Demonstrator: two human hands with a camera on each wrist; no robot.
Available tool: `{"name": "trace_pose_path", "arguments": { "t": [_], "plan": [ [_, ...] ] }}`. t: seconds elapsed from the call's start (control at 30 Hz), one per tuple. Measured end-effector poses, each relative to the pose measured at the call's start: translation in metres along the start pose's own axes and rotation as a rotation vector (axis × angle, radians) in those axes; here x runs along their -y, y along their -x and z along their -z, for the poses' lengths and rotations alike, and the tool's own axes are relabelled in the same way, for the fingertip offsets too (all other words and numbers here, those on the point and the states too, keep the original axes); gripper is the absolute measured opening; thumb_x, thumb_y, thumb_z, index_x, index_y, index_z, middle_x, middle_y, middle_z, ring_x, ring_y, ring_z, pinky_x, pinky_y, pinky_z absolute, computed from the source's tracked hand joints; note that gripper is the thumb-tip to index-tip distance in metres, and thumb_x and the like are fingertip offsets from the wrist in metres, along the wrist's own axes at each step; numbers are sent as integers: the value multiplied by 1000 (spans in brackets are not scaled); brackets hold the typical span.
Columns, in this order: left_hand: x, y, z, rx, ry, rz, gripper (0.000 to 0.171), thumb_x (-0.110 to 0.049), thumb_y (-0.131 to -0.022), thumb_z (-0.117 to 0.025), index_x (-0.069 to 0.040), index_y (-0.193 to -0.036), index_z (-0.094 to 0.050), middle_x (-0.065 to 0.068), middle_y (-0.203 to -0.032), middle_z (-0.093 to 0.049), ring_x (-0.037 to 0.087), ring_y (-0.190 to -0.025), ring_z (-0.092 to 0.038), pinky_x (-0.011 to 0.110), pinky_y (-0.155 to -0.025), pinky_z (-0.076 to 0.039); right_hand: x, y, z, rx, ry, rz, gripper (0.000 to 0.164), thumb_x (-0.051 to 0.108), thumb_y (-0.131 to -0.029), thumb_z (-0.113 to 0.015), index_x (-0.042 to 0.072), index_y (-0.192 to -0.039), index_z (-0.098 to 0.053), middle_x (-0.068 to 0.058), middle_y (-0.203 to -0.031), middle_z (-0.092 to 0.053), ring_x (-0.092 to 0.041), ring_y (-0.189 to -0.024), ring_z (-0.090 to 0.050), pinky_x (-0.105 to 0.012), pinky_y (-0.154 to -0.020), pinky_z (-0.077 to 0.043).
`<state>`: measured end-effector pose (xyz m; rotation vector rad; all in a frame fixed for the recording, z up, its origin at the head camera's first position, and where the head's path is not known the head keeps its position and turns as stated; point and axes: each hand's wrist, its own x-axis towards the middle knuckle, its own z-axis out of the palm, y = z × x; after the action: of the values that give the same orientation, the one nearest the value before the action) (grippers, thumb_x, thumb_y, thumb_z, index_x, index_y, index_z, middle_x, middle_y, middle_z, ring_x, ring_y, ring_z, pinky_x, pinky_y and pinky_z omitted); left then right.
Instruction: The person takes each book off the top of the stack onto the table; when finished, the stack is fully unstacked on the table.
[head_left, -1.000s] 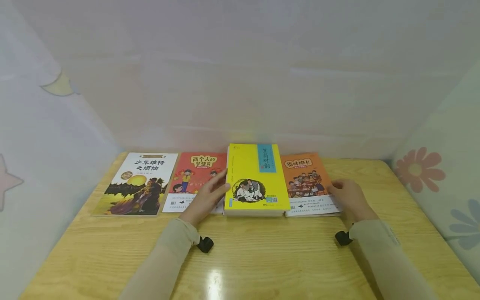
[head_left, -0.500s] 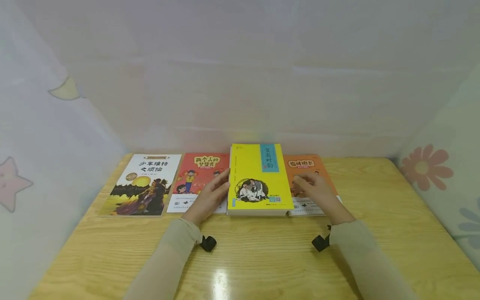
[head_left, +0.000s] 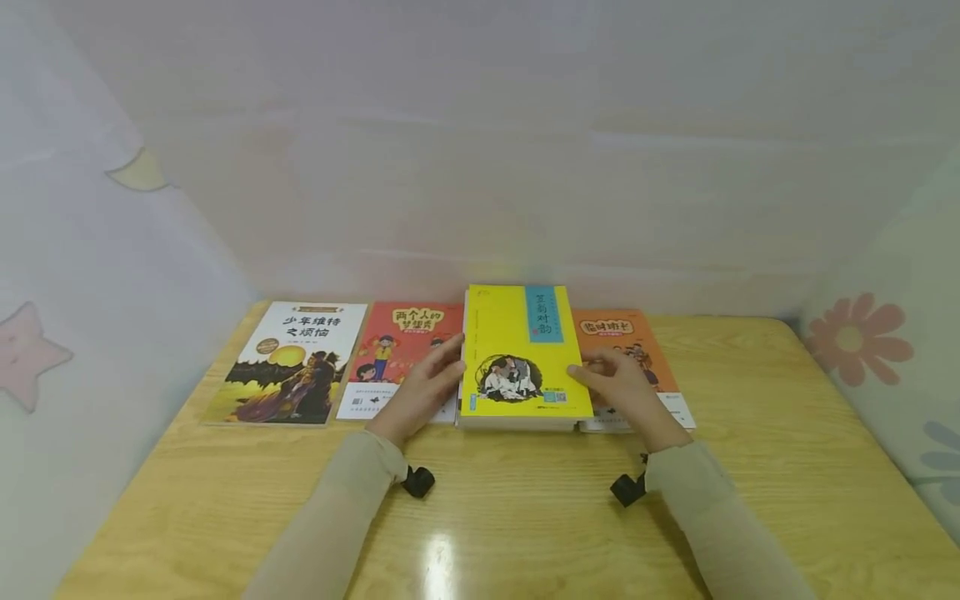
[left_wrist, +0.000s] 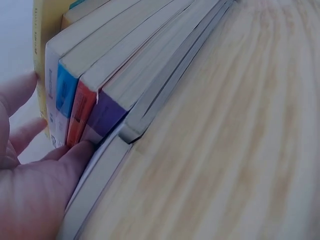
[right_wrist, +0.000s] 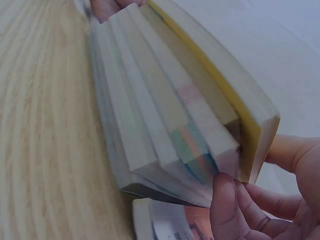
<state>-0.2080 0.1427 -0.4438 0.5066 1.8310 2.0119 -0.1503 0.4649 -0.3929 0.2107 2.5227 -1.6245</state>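
A thick stack of books (right_wrist: 134,95) stands in the row's middle, topped by a yellow book (head_left: 498,333) with a blue title strip. My right hand (head_left: 626,392) pinches the yellow book at its right edge, with the thumb on the cover. In the right wrist view the yellow book's near corner is raised, leaving a gap above the book below. My left hand (head_left: 420,387) rests along the stack's left side. In the left wrist view its fingers touch the spines, among them blue, red and purple ones (left_wrist: 107,115).
Left of the stack lie a red book (head_left: 382,333), partly behind my left hand, and a white-topped book with a sunset picture (head_left: 288,375). An orange book (head_left: 660,350) lies to the right, partly under my right hand. A wooden table (head_left: 517,517) bears them, with pale curtain-like walls around.
My right hand has moved left from the orange book's right edge to the yellow book and taken hold of its edge. The left hand has stayed beside the stack.
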Motion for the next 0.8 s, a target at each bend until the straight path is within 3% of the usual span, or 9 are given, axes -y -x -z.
{"name": "trace_pose_path", "arguments": {
  "t": [0.13,0.23,0.33,0.5,0.67,0.8],
  "plan": [
    [-1,-3,-3,-31,-95,26,71,-42,-100,-63,-28,-161,-29,9,-163,-31,25,-149,-32,38,-118,-33,-1,-1,5,7,-10,-18,70,44,-95,-71,4,-148,-47,-23,-137,-56,-35,-116,-63,-41,-89,-59],
    [-1,-2,-3,-49,-111,37,72,-40,-100,-64,-27,-161,-28,9,-164,-29,26,-150,-29,39,-118,-32,0,0,6,24,-38,-28,68,40,-97,-70,3,-148,-46,-23,-140,-52,-37,-122,-59,-43,-94,-57],
    [0,-2,-2,-46,-89,46,72,-34,-101,-64,-26,-162,-27,5,-166,-26,25,-151,-27,38,-119,-30,1,1,6,32,-56,-40,67,39,-97,-69,3,-149,-45,-21,-140,-53,-35,-120,-60,-43,-94,-56],
    [1,-3,0,-38,-78,41,75,-34,-100,-66,-26,-162,-25,-1,-167,-23,24,-152,-26,38,-119,-31,-4,0,10,53,-109,-54,68,39,-98,-68,4,-150,-43,-18,-141,-52,-25,-112,-60,-34,-87,-55],
    [3,-4,2,-33,-92,37,74,-37,-99,-66,-26,-162,-27,-1,-167,-24,24,-151,-26,39,-118,-32,-12,2,17,113,-267,-50,69,30,-101,-66,0,-154,-33,-21,-138,-54,-19,-104,-69,-34,-85,-60],
    [3,-4,2,-28,-88,35,73,-35,-100,-66,-25,-161,-28,-1,-166,-24,24,-151,-26,40,-118,-32,-15,4,22,166,-392,-45,67,19,-103,-61,-4,-156,-26,-13,-123,-65,-19,-98,-73,-38,-84,-61]
  ]
}}
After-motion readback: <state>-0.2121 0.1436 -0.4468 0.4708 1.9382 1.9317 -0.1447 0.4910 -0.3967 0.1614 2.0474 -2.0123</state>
